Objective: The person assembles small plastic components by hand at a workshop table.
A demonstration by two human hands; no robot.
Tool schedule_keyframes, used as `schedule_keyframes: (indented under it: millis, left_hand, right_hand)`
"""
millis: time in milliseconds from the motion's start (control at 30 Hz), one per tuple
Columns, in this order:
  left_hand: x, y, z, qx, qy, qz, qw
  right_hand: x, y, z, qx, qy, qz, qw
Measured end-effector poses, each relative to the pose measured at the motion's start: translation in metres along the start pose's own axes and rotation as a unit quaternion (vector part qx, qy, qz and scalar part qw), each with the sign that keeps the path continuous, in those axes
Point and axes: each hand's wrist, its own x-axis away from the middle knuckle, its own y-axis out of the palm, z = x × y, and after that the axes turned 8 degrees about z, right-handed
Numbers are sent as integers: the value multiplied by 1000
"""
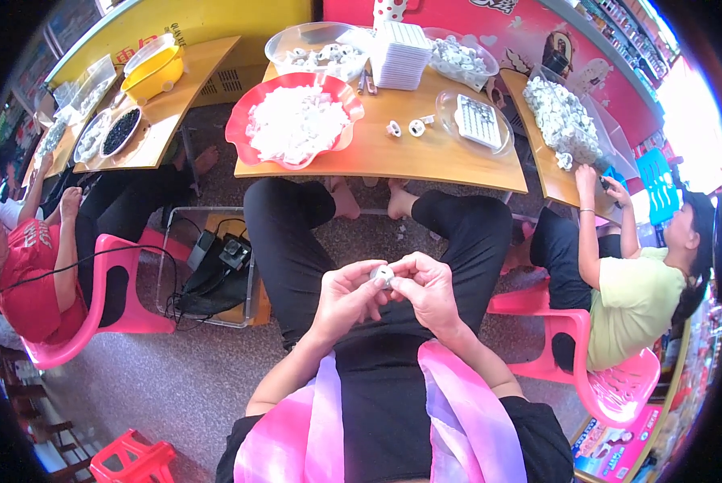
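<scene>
Above my lap, my left hand [346,298] and my right hand [427,291] both pinch one small round whitish plastic part [383,276] with a dark spot in its middle. Thumbs and fingertips meet around it and cover its edges. Similar small white round parts [416,127] lie on the wooden table [369,165] in front of me. To their left, a red scalloped basin [238,133] is heaped with white plastic pieces [297,121].
A stack of white trays [401,56] stands between clear bowls of parts [321,58]. On the right is a clear dish with a filled white tray [478,121]. Co-workers sit on pink chairs [586,346] at both sides. A red stool [132,459] stands behind left.
</scene>
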Motion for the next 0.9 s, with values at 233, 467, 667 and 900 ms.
schedule_keyframes:
  millis: [233,467,667,900]
  left_hand:
    - [0,-4,2,25,5,-24,999]
    - [-1,-7,2,20,20,-57,998]
    - [0,-4,0,4,23,-37,999]
    - [-2,1,1,30,12,1,999]
  right_hand:
    - [4,1,-3,108,-168,-28,979]
    - [-1,1,-10,197,-251,-21,948]
    - [-4,-5,-5,211,-298,-37,930]
    - [2,-2,-2,-6,-21,-4,1000]
